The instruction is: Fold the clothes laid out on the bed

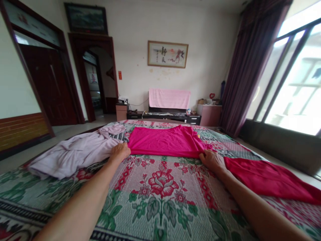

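Observation:
A bright pink garment (pixel 165 140) lies spread over a flowered bedspread (pixel 163 207), its near edge pulled fairly straight. My left hand (pixel 120 150) pinches the near left corner, fingers closed on the cloth. At the near right corner my right hand (pixel 212 160) is also closed on the fabric. Which part of the garment each hand grips cannot be told. Just left of my left hand rests a crumpled pale lilac garment (pixel 72 154). Beyond my right wrist lies a red piece of clothing (pixel 271 177), partly behind the forearm.
Past the bed's far edge stands a low black cabinet (pixel 173 116), with a pink cloth (pixel 169 98) draped over something on it. Smaller cabinets flank it. A purple curtain (pixel 250 67) and window are at right; a dark door (pixel 47 83) and a doorway are at left.

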Action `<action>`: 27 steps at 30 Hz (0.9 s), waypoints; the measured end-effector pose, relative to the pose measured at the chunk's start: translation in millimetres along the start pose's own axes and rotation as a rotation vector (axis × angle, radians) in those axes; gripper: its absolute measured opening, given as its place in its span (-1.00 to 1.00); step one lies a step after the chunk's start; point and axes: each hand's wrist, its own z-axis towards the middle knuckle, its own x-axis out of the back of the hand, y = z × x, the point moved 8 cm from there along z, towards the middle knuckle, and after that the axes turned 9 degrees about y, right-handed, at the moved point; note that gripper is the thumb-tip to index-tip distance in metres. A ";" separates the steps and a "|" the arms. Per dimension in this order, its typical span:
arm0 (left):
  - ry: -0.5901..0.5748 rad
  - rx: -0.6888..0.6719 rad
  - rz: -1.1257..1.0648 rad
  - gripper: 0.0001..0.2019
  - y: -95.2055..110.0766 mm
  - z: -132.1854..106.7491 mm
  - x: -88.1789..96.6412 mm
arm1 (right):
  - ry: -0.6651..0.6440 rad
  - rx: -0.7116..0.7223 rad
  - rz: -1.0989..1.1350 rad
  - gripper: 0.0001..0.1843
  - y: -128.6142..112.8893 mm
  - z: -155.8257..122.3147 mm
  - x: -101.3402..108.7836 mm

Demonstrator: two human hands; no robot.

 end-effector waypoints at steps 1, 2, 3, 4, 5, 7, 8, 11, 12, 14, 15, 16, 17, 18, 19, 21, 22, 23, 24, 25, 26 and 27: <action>0.019 -0.020 0.008 -0.62 2.8 -3.8 2.7 | -0.021 -0.007 0.002 -0.58 -0.2 -0.3 -1.5; 0.018 -0.031 0.014 -0.62 4.3 -7.7 3.4 | -0.042 -0.019 0.004 -0.57 -0.4 -1.1 -2.8; 0.017 -0.039 0.015 -0.63 5.3 -11.4 3.7 | -0.056 -0.038 0.004 -0.57 -0.3 -2.5 -3.5; 0.019 -0.046 0.012 -0.63 5.6 -14.8 3.6 | -0.061 -0.061 0.002 -0.56 0.0 -4.3 -3.3; 0.037 -0.056 0.005 -0.64 5.6 -18.0 4.4 | -0.057 -0.080 -0.002 -0.56 -0.1 -6.6 -2.2; 0.120 -0.085 -0.017 -0.64 5.7 -24.0 8.5 | -0.032 -0.103 -0.007 -0.54 -1.1 -11.6 1.7; 0.162 -0.102 -0.031 -0.66 5.9 -27.1 10.4 | -0.021 -0.108 -0.005 -0.54 -1.7 -14.1 3.6; 0.223 -0.147 -0.081 -0.70 8.4 -34.0 14.0 | -0.020 -0.123 0.017 -0.53 -1.4 -18.8 6.4; 0.233 -0.153 -0.099 -0.70 9.3 -34.7 15.9 | -0.025 -0.129 0.020 -0.53 -0.5 -19.2 6.8; 0.300 -0.142 -0.141 -0.64 8.4 -32.7 25.9 | -0.033 -0.129 0.015 -0.53 0.4 -18.9 7.3; 0.354 -0.124 -0.159 -0.60 5.5 -30.2 33.3 | -0.036 -0.122 0.010 -0.53 0.3 -18.4 7.6; 0.411 -0.100 -0.171 -0.58 0.8 -26.8 40.7 | -0.038 -0.114 0.004 -0.54 0.0 -18.0 7.7; 0.457 -0.078 -0.170 -0.58 -5.2 -22.8 46.9 | -0.040 -0.107 -0.002 -0.54 -0.4 -17.7 7.7; 0.481 -0.061 -0.154 -0.61 -12.1 -18.0 50.5 | -0.043 -0.099 -0.005 -0.54 -0.9 -17.4 7.5; 0.470 -0.049 -0.122 -0.64 -19.6 -12.3 50.5 | -0.042 -0.092 -0.008 -0.54 -1.5 -17.2 7.2; 0.378 -0.050 -0.043 -0.67 -34.7 -0.8 41.9 | -0.035 -0.088 -0.014 -0.54 -1.3 -16.5 6.2; 0.315 -0.061 -0.012 -0.67 -41.6 4.1 34.7 | -0.033 -0.088 -0.018 -0.54 -0.7 -15.9 5.1; 0.251 -0.073 0.007 -0.66 -48.0 8.2 26.9 | -0.032 -0.089 -0.022 -0.54 0.2 -15.2 3.8; 0.191 -0.084 0.012 -0.63 -53.6 11.7 19.3 | -0.034 -0.091 -0.026 -0.54 1.4 -14.4 1.9; 0.139 -0.095 0.006 -0.60 -58.2 14.7 12.4 | -0.039 -0.093 -0.028 -0.54 2.8 -13.6 -0.3; 0.090 -0.102 -0.005 -0.57 -62.0 17.2 6.3 | -0.044 -0.094 -0.029 -0.55 4.0 -12.9 -2.4; 0.047 -0.107 -0.012 -0.55 -64.9 19.5 1.3 | -0.044 -0.091 -0.028 -0.56 5.0 -12.2 -4.0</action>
